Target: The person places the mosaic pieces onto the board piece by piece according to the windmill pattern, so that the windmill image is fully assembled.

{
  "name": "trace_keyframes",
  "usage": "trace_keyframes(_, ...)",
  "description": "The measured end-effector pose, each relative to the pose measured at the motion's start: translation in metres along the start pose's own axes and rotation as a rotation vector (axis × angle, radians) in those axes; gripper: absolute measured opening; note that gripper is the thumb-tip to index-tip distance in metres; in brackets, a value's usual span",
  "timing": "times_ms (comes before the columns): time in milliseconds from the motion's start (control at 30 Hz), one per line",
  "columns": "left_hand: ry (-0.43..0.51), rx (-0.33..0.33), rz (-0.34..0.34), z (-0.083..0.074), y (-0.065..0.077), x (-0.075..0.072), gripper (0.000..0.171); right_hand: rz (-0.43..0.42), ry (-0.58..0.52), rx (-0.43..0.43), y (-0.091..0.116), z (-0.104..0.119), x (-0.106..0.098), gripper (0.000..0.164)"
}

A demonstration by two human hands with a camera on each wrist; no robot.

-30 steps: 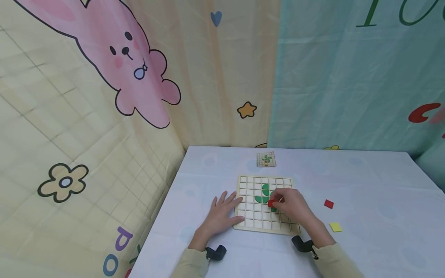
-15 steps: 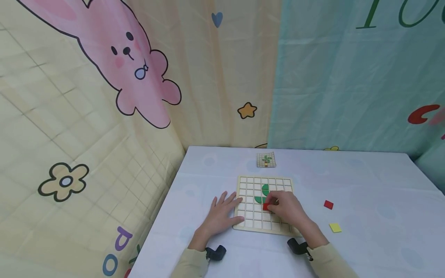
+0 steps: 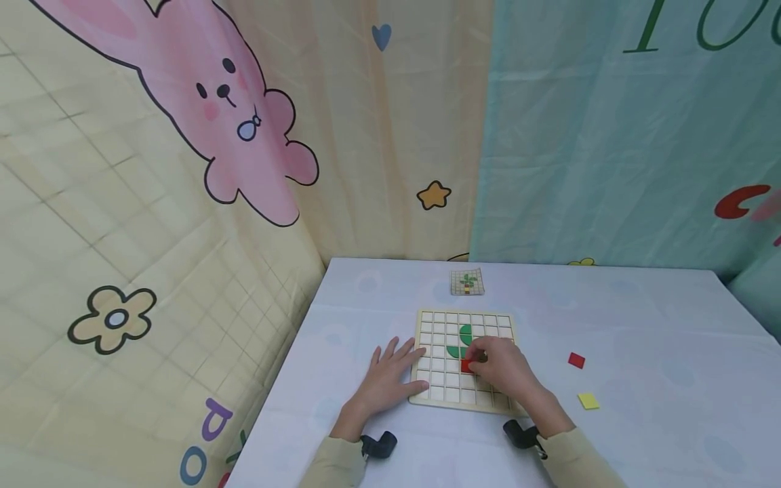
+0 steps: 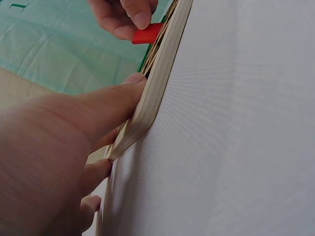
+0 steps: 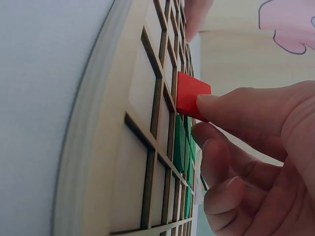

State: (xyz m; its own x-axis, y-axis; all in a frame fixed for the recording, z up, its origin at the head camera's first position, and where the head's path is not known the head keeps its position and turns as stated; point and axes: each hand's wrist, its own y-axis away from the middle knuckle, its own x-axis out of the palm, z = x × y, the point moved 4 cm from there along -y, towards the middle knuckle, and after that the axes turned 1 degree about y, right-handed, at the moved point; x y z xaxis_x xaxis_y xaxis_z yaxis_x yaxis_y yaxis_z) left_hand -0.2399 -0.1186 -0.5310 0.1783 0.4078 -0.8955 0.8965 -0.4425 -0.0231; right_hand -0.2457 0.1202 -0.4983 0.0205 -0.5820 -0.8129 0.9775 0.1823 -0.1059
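My right hand (image 3: 503,369) pinches a red square tile (image 3: 466,366) between thumb and fingers. In the right wrist view that tile (image 5: 187,93) stands tilted at the grid of a wooden board (image 3: 436,381), right beside green rounded pieces (image 5: 180,145) set in its cells. Two of the green pieces (image 3: 466,332) show in the head view; my right hand covers part of the rest. On the board's left side my left hand (image 3: 386,376) lies with fingers spread. Its thumb (image 4: 110,108) and fingertips touch the board's edge in the left wrist view.
Behind the board lies a small pattern card (image 3: 467,281) showing a green, red and yellow plant on a grid. To the right of the board, a loose red tile (image 3: 576,360) and a yellow tile (image 3: 588,401) rest on the white-covered table (image 3: 671,325). Printed curtains (image 3: 390,135) hang behind.
My right hand has shifted slightly left and toward me with the red tile, from over the green pieces to the cell just in front of them. My left hand has stayed put.
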Motion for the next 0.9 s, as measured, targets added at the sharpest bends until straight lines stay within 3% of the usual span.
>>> trace_keyframes(467, 0.013, -0.011, 0.002, 0.0, 0.0, -0.001, 0.07, -0.009, -0.013, 0.029, 0.0, 0.0, -0.004, 0.014)
trace_keyframes(900, 0.019, -0.01, 0.009, -0.002, 0.0, -0.002, 0.07, -0.024, -0.001, 0.04, 0.007, -0.012, -0.032, 0.02)
